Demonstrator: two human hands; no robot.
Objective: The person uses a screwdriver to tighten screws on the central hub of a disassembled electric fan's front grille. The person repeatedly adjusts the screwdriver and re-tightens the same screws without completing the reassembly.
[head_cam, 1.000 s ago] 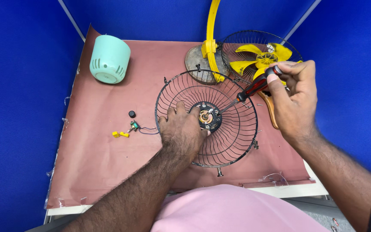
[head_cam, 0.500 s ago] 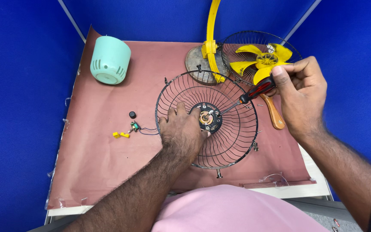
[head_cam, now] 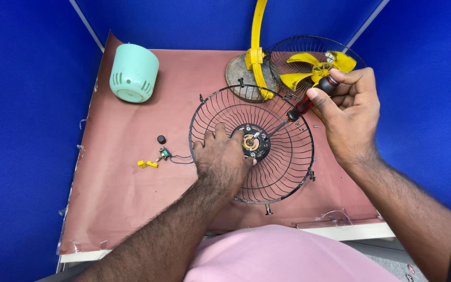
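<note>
One pink-papered table [head_cam: 121, 209] bears two wire fan guards: the near guard [head_cam: 283, 172] lies centre, pressed by the left hand [head_cam: 224, 159] with fingers spread flat. The right hand [head_cam: 348, 117] grips one screwdriver [head_cam: 301, 109] (tip at the hub). One mint motor cover [head_cam: 133, 73] stands far left.

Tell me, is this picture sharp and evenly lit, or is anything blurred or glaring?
Head view: even, soft lighting with only faint shadows under the wire fan guard; no glare on the pink table cover; left hand, right hand and screwdriver sharp.
</note>
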